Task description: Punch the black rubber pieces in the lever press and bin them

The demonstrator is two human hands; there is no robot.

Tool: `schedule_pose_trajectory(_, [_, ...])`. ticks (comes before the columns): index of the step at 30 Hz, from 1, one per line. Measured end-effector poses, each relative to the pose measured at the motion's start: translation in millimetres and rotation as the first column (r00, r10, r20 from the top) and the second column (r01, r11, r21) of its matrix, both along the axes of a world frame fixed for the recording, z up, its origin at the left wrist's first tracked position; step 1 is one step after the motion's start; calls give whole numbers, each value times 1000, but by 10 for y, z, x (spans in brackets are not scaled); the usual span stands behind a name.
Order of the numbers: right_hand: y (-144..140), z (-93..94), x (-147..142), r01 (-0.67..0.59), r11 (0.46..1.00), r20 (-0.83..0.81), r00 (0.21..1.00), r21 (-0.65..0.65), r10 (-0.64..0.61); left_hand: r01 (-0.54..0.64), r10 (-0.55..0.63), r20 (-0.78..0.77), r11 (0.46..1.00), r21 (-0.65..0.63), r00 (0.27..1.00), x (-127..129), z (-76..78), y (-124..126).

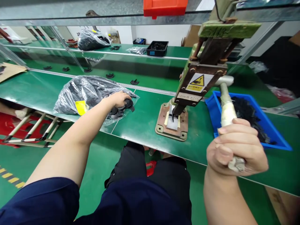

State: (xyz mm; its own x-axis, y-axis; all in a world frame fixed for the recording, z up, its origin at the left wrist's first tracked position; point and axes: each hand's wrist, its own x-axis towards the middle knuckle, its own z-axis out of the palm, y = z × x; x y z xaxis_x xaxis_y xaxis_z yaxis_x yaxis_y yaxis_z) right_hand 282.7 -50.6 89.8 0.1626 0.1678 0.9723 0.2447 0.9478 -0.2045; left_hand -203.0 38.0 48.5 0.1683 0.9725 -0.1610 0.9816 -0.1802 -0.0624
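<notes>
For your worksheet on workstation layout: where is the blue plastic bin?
In the head view, the blue plastic bin sits on the green bench at right, beside the hand press, behind the right hand.

The left arm stretches far out, away from the press handle [227, 110]. The left hand [119, 98] lies palm down with fingers curled. The right hand [236, 149] is a tight fist around the handle's low end, thumb on top.

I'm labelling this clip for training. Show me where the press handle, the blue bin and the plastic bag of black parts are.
press handle [227, 109], head view, on the taped shaft above the right hand.
blue bin [273, 135], head view, on its near right wall.
plastic bag of black parts [79, 92], head view, on the crinkled middle.
</notes>
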Motion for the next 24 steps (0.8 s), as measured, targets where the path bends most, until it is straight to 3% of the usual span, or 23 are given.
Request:
schedule_pose_trajectory(3, [-15, 15, 13, -11, 1000, 24, 1000, 2, 11, 49, -60, -101, 992, -116, 993, 124, 40, 170])
schedule_pose_trajectory(8, [-26, 27, 3, -11, 1000, 20, 1000, 25, 10, 65, -85, -128, 986, -152, 988, 188, 226, 245])
schedule_pose_trajectory(11, [-44, 35, -9, -1, 1000, 25, 1000, 10, 0, -5, 3, -16, 989, -145, 1000, 161, 366, 179])
schedule_pose_trajectory(14, [-66, 47, -20, 2, 1000, 39, 999, -4, -2, -86, 105, 260, 993, -85, 960, 249, 411, 44])
schedule_pose_trajectory(16, [-73, 53, -28, -7, 1000, 39, 999, 2, 7, -136, 173, 502, 985, -110, 847, 451, 354, -76])
schedule_pose_trajectory(19, [-75, 57, -36, -6, 1000, 47, 999, 9, 6, -95, 235, 799, 971, -220, 553, 967, 174, -263])
schedule_pose_trajectory(22, [-78, 60, -38, -3, 1000, 50, 999, 12, 2, 5, 228, 924, 970, -241, 306, 1544, -25, -361])
schedule_pose_trajectory(24, [-83, 64, -39, -4, 1000, 55, 999, 14, 3, 15, 222, 944, 972, -233, 243, 1842, -129, -347])
